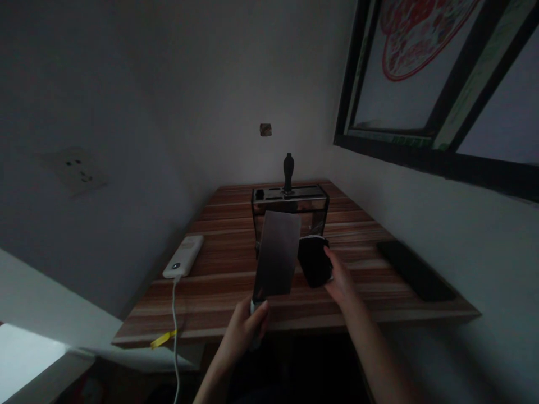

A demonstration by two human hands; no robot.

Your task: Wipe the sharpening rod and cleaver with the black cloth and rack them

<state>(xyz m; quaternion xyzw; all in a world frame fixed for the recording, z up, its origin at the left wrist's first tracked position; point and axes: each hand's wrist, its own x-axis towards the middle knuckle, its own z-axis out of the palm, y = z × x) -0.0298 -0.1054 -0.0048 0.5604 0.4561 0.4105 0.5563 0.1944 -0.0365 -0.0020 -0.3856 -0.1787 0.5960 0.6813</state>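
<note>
My left hand (251,321) is closed around the handle of a cleaver (278,252), whose broad blade points up and away over the table. In my right hand (338,276) is a black cloth-like item (314,261) with a pale edge, held just right of the blade. Behind the blade, a metal knife block (315,193) with a black frame stands on the table. One black-handled tool (288,173) sits upright in its top. The blade hides part of the block's front.
On the striped wooden table (227,210), a white power bank (184,256) with a cable (174,314) and yellow tag (163,339) lies left. A dark flat object (415,269) lies right. Walls border both sides; a framed picture (421,67) hangs upper right.
</note>
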